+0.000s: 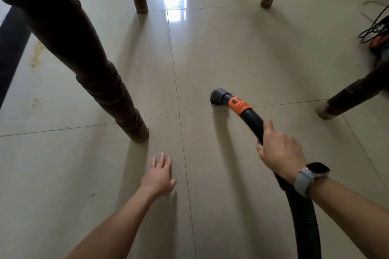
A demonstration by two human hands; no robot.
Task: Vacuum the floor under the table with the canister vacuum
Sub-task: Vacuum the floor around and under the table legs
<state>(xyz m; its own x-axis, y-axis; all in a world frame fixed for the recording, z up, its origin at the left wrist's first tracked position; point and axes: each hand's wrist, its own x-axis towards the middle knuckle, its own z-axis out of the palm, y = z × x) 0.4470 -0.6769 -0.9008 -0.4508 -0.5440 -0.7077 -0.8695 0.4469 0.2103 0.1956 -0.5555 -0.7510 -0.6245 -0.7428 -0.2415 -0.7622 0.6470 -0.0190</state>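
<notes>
Head view: my right hand (281, 153) grips the hose (252, 120); left hand (159, 176) flat, fingers spread; the nozzle (219, 96) may hit the near-left table leg (117, 99).

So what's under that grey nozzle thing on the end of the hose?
The nozzle sits mouth-down on the cream floor tile, so that spot is covered. Tiny dark specks show elsewhere, near the left hand. The right hand grips the hose.

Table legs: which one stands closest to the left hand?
The thick dark turned leg at near left; its foot lands just beyond the left hand fingertips. The other three stand farther off, two at the back, one at right.
</notes>
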